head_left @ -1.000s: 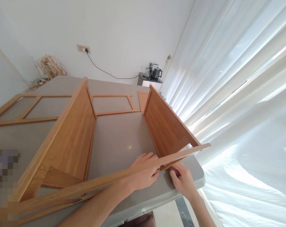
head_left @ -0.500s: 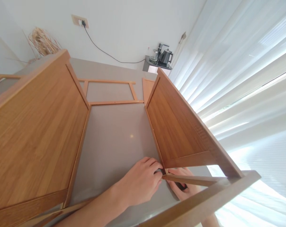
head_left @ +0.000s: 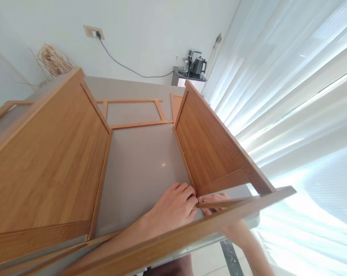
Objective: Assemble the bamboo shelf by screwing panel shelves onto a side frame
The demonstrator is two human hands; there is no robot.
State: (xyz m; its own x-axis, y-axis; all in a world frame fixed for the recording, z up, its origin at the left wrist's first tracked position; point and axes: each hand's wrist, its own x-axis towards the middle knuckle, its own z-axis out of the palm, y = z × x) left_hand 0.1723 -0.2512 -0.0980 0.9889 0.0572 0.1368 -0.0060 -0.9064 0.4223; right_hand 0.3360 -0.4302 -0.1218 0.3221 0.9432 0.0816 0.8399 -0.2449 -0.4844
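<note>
One wooden panel (head_left: 209, 143) stands on edge at the tabletop's (head_left: 141, 165) right, and the left hand (head_left: 175, 203), fingers curled, pinches its near lower corner! Right hand (head_left: 215, 198) just beyond the lower rail (head_left: 228, 203), partly hidden; can't tell its grip.

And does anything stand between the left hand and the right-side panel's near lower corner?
Nothing visible: the left hand is at that corner of the wooden panel. The long wooden rail partly hides the right hand.
</note>
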